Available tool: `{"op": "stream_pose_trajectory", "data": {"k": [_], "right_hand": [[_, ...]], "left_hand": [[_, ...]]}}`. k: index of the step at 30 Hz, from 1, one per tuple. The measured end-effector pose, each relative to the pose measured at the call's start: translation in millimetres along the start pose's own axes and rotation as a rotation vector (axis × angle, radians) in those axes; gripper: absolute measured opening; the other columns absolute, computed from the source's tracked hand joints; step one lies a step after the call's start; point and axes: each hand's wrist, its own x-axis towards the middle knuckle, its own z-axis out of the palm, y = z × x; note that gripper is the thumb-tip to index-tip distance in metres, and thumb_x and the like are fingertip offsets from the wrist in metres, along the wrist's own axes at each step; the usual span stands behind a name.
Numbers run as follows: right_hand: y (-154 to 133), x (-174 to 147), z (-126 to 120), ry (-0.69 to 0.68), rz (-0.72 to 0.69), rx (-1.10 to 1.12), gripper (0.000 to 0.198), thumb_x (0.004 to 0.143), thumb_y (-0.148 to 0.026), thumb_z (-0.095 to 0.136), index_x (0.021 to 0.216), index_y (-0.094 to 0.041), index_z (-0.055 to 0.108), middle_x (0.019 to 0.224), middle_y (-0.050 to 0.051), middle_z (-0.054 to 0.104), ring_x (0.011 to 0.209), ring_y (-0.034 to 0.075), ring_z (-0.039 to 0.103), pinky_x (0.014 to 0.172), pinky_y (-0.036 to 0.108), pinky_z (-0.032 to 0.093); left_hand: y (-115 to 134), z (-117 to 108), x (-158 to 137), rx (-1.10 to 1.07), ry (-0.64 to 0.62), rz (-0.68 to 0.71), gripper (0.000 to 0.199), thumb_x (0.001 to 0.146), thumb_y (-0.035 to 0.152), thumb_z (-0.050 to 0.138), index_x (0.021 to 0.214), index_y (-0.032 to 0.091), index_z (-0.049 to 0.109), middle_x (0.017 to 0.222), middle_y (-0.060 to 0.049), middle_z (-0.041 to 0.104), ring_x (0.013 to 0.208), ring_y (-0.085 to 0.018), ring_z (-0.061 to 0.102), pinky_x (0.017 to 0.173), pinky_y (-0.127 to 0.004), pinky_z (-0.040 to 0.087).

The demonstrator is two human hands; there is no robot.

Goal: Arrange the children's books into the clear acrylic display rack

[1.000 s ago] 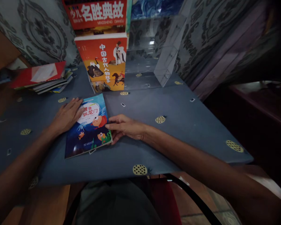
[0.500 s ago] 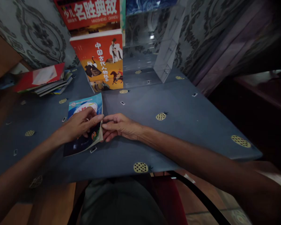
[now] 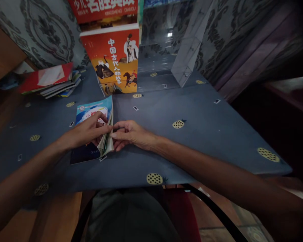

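A thin blue picture book [image 3: 91,116] lies on the blue-grey tablecloth [image 3: 192,134] in front of me. My left hand [image 3: 87,132] rests across its cover, thumb and fingers pinching the right edge. My right hand [image 3: 130,134] meets it from the right, fingertips on the same edge. That edge is lifted off the table, and the pages fan out between the two hands.
An orange book [image 3: 114,60] stands upright behind it, with a red one [image 3: 103,10] above. A clear acrylic stand [image 3: 189,50] is to their right. A pile of books [image 3: 53,82] lies at the far left. The table's front edge runs just above my lap.
My left hand slid from the book's left side across the cover to its right edge. Both hands have raised that edge, and the pages now fan apart.
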Motion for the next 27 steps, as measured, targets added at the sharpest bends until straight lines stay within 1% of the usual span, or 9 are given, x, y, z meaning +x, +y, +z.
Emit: {"op": "stream_pose_trajectory", "data": {"k": [2,5,8,11,14,18,21,25,27], "right_hand": [[0,-2,-1,-0.031,-0.005,0.022,0.009,0.089,-0.012,0.068,0.092,-0.015,0.06,0.071,-0.001,0.073,0.065,0.011,0.073,0.067,0.021,0.062],[-1,-3,-3,-0.058,-0.01,0.037,0.016,0.083,-0.01,0.073,0.091,-0.015,0.06,0.073,0.0,0.074,0.067,0.011,0.073,0.069,0.022,0.062],[0,-2,-3,-0.038,-0.004,0.008,0.024,0.078,-0.012,0.078,0.094,-0.015,0.06,0.073,-0.001,0.073,0.068,0.011,0.073,0.071,0.022,0.062],[1,-1,-1,-0.003,-0.006,-0.027,0.029,0.076,-0.014,0.081,0.095,-0.016,0.059,0.072,-0.003,0.072,0.066,0.011,0.072,0.068,0.022,0.062],[2,0,2,0.034,-0.015,-0.056,0.034,0.072,-0.019,0.086,0.09,-0.017,0.057,0.069,-0.004,0.071,0.062,0.01,0.071,0.062,0.02,0.061],[3,1,6,0.064,-0.033,-0.1,0.037,0.07,-0.024,0.088,0.089,-0.016,0.057,0.065,-0.006,0.069,0.058,0.01,0.068,0.056,0.019,0.059],[2,0,6,0.047,-0.047,-0.109,0.037,0.07,-0.024,0.088,0.089,-0.016,0.058,0.064,-0.006,0.068,0.057,0.01,0.068,0.056,0.019,0.059],[1,-1,4,-0.026,-0.051,-0.083,0.038,0.066,-0.023,0.089,0.089,-0.016,0.06,0.066,-0.005,0.069,0.062,0.011,0.07,0.058,0.019,0.058],[1,-2,2,-0.042,-0.054,-0.065,0.036,0.067,-0.019,0.087,0.089,-0.016,0.059,0.069,-0.005,0.069,0.064,0.011,0.07,0.059,0.019,0.058]], "left_hand": [[0,-1,-1,-0.011,0.012,-0.007,0.024,0.091,0.044,0.056,0.098,0.027,0.041,0.062,0.006,0.066,0.038,-0.012,0.056,0.034,-0.022,0.032],[-1,0,-2,-0.012,0.021,0.005,0.024,0.091,0.045,0.055,0.098,0.026,0.042,0.062,0.005,0.066,0.039,-0.013,0.057,0.034,-0.022,0.033],[-1,1,-2,0.003,0.019,0.008,0.029,0.09,0.052,0.055,0.096,0.027,0.041,0.06,0.006,0.065,0.042,-0.014,0.06,0.036,-0.022,0.036],[-1,3,-2,-0.014,0.02,-0.031,0.036,0.086,0.056,0.06,0.096,0.027,0.041,0.06,0.006,0.062,0.044,-0.014,0.06,0.036,-0.021,0.036],[1,4,0,-0.027,0.031,-0.059,0.038,0.082,0.052,0.066,0.096,0.026,0.042,0.059,0.007,0.06,0.044,-0.013,0.058,0.037,-0.021,0.039],[7,3,1,-0.058,-0.001,-0.138,0.037,0.078,0.04,0.069,0.097,0.026,0.041,0.064,0.007,0.06,0.05,-0.013,0.061,0.043,-0.021,0.045],[11,1,0,-0.069,-0.005,-0.178,0.036,0.076,0.034,0.067,0.099,0.026,0.041,0.063,0.008,0.059,0.051,-0.013,0.062,0.044,-0.019,0.042],[11,-1,-1,-0.09,0.004,-0.2,0.032,0.077,0.03,0.064,0.099,0.026,0.041,0.058,0.008,0.057,0.046,-0.013,0.059,0.041,-0.019,0.036],[11,-1,-1,-0.112,0.003,-0.202,0.031,0.077,0.029,0.063,0.099,0.025,0.041,0.059,0.008,0.057,0.045,-0.013,0.058,0.041,-0.02,0.035]]}}
